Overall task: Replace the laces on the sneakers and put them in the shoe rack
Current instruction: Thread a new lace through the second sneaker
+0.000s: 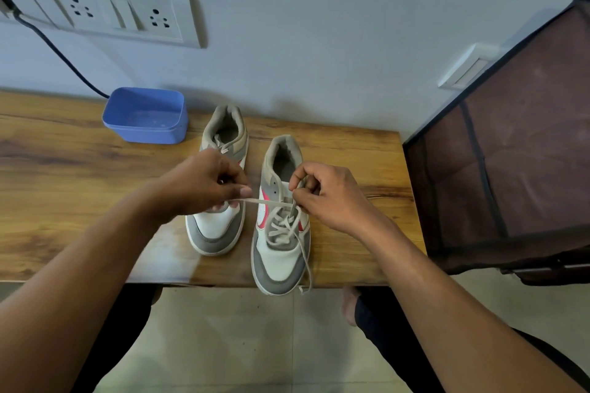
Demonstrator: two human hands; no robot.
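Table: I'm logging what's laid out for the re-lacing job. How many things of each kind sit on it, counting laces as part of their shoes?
Sneakers: 2
Blue tub: 1
Total: 3

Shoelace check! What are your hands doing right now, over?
Left hand pinches lace, pulled taut. Right hand pinches it at top eyelets of near sneaker. Loose end dangles off table edge.
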